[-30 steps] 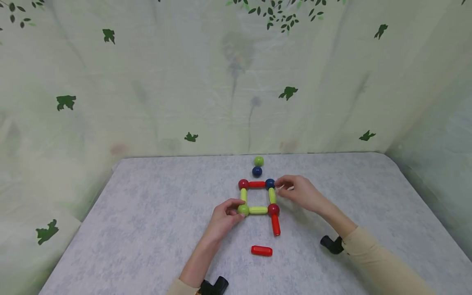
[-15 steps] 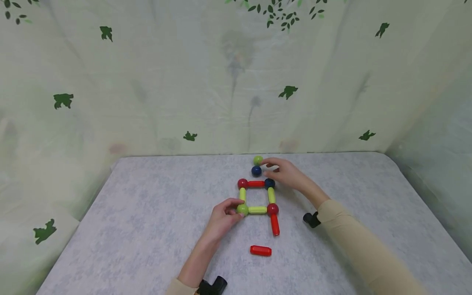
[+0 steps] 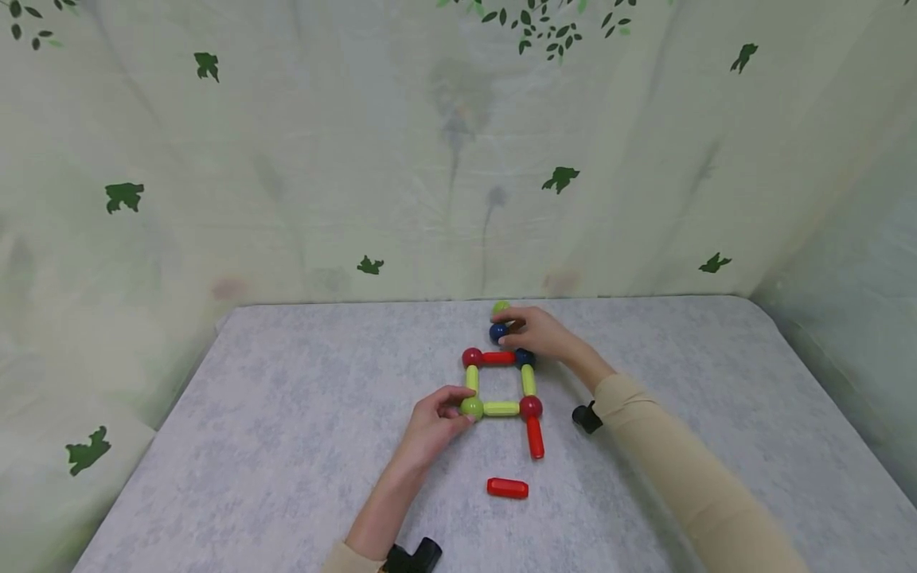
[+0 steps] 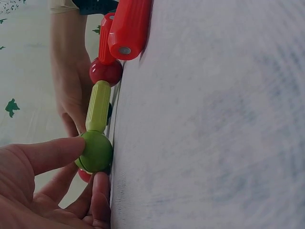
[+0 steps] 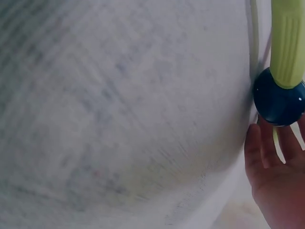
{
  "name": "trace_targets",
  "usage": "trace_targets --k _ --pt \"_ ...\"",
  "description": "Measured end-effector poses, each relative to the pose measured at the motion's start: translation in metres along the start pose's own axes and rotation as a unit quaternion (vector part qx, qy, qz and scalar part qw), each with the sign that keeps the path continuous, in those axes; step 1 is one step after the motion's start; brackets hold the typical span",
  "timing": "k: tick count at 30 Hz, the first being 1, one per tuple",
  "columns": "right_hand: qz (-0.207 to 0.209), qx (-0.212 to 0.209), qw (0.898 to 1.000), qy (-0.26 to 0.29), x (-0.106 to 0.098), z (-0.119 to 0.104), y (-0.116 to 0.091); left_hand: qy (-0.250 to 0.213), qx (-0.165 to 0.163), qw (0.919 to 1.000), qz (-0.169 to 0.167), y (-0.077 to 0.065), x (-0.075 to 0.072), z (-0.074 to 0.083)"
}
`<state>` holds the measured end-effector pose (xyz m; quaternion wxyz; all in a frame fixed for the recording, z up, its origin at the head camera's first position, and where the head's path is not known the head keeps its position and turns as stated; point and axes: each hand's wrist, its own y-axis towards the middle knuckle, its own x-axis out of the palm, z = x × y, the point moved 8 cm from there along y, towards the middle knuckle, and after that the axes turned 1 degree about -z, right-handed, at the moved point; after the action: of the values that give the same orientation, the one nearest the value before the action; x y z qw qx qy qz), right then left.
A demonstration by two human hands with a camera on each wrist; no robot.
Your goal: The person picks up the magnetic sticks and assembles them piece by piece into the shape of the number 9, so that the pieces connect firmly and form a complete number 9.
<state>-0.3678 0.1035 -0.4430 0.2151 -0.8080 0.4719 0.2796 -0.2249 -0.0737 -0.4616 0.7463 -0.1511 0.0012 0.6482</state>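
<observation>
A square of magnetic rods and balls lies on the table. At its near left corner my left hand (image 3: 433,426) pinches a green ball (image 3: 472,407), thumb and fingers on either side of it, as the left wrist view also shows. Past the square's far side, my right hand (image 3: 542,333) has thumb and fingertips around a loose blue ball (image 3: 497,333). A loose green ball (image 3: 501,305), partly covered by those fingers, sits just behind. The square's blue corner ball (image 5: 279,99), joined to a yellow-green rod (image 5: 287,45), is in front of the right hand in the right wrist view.
From the square's near right red ball (image 3: 531,407) a red rod (image 3: 536,438) sticks out toward the front. Another red rod (image 3: 508,488) lies loose nearer the person. A patterned cloth (image 3: 286,199) hangs behind the grey table (image 3: 286,414).
My right hand has moved from beside the square's blue corner ball, away and to the left, to the loose blue ball, and its fingers have closed around it. My left hand stays put.
</observation>
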Motion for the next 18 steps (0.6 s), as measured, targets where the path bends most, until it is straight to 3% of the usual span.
trace_targets --k 9,18 --pt "0.028 0.007 1.000 -0.003 -0.005 0.000 -0.006 -0.001 -0.003 1.0000 -0.001 0.000 0.000 0.001" --pt "0.116 -0.025 0.993 0.013 -0.024 -0.014 -0.037 -0.006 0.001 1.0000 0.000 -0.001 0.000 0.000"
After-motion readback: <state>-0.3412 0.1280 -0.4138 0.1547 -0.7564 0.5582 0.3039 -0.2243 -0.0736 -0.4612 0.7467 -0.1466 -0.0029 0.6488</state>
